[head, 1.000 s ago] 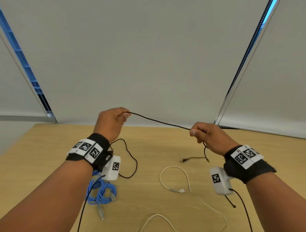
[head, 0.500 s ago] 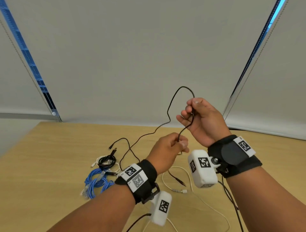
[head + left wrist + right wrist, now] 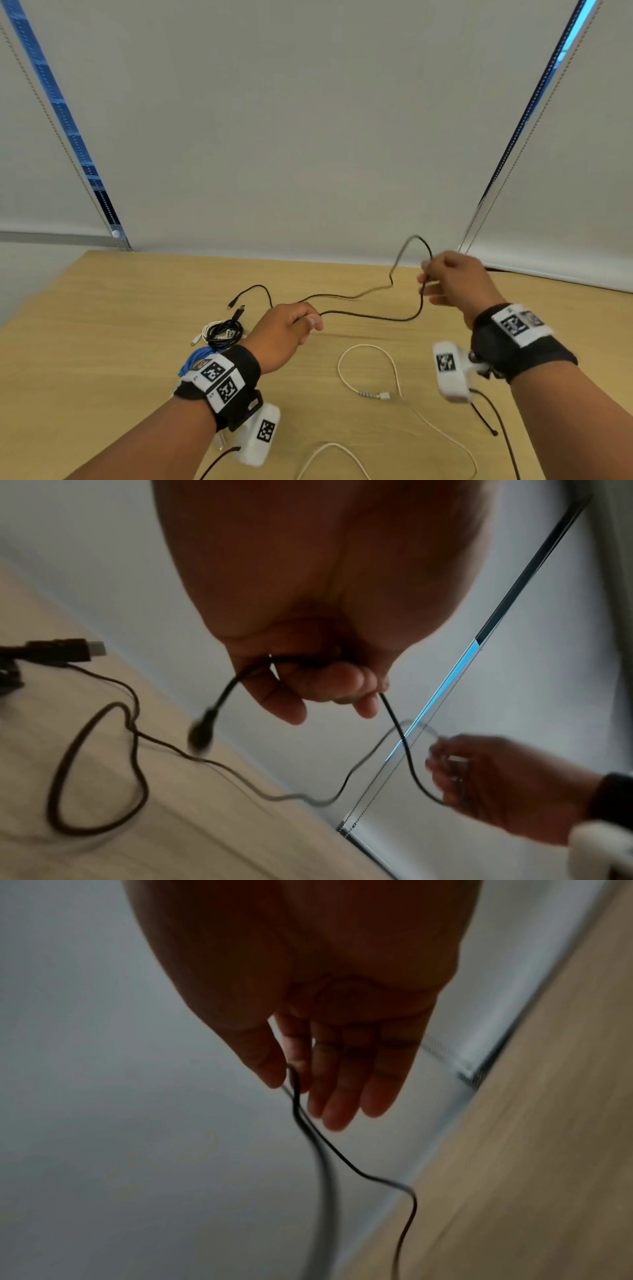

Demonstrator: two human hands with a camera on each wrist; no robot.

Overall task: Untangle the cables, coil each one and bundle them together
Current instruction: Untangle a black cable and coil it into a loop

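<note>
A thin black cable [image 3: 370, 316] hangs slack between my two hands above the wooden table [image 3: 102, 308]. My left hand [image 3: 291, 329] grips it near one end with curled fingers; in the left wrist view the plug [image 3: 202, 731] dangles below the left hand [image 3: 308, 685]. My right hand [image 3: 445, 281], raised at the right, pinches a small loop of the cable between thumb and forefinger, the other fingers straight in the right wrist view [image 3: 291, 1080]. The rest of the black cable trails left over the table to a free plug [image 3: 233, 303].
A small black coil with a white lead [image 3: 224, 332] lies at centre left, and a blue cable bundle [image 3: 197, 358] sits half hidden behind my left wrist. A loose white cable [image 3: 366, 377] loops across the near middle of the table. Roller blinds close off the far edge.
My hands have moved apart and lower: the left swung left and down toward the table, the right went right. The tall loop of black cable has shrunk to a small one at the right hand.
</note>
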